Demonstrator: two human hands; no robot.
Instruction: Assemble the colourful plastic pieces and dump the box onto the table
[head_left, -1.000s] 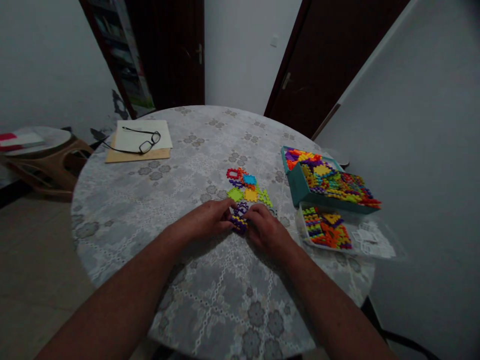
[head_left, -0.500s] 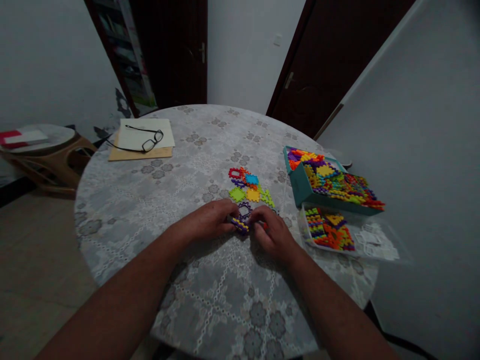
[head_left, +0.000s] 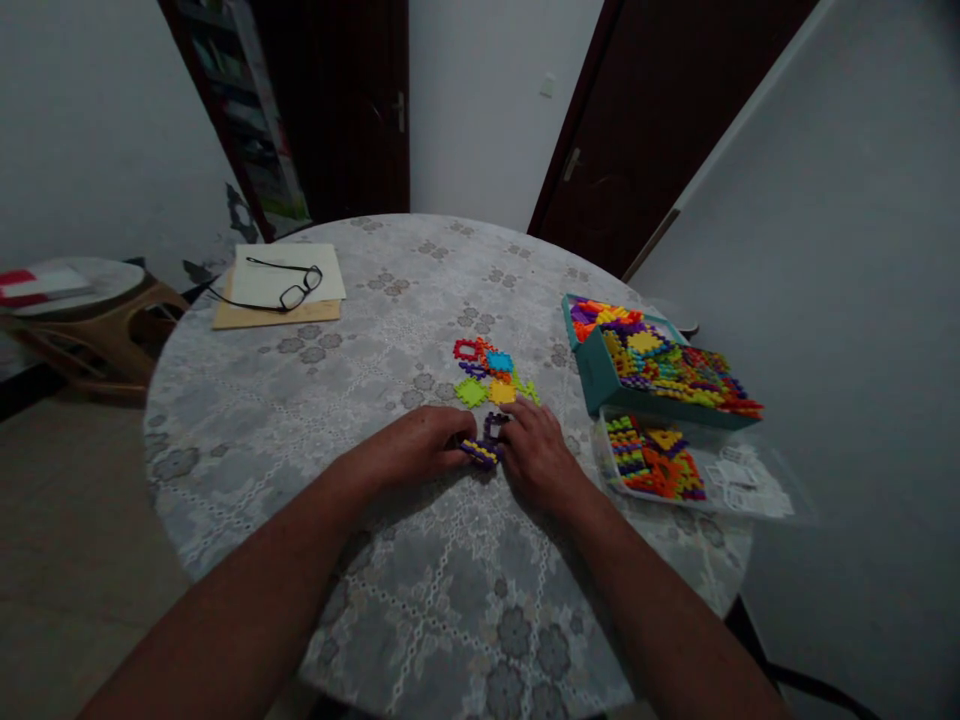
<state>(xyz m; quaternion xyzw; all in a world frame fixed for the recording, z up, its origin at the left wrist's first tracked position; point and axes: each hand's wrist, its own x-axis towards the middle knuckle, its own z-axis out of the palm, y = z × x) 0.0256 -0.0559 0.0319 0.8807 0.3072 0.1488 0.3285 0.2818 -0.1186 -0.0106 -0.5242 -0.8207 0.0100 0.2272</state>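
Both my hands meet near the middle of a round table (head_left: 300, 420) with a lace-patterned cloth. My left hand (head_left: 420, 448) is closed, pinching a small purple and yellow toothed plastic piece (head_left: 480, 453). My right hand (head_left: 536, 450) lies over the right side of the same piece, fingers curled onto it and onto a purple ring piece (head_left: 493, 426) just behind. A flat cluster of joined pieces (head_left: 491, 372), red, blue, green, yellow and orange, lies just beyond my fingertips.
A teal box (head_left: 600, 375) heaped with coloured pieces stands at the right, with a clear tray (head_left: 739, 480) of more pieces in front of it. Glasses (head_left: 296, 285) rest on papers at the far left. A low stool stands beside the table, dark doors behind.
My right hand has slid forward and left, now covering the green piece at the cluster's near right. My left hand has stayed pinched on the purple and yellow piece.
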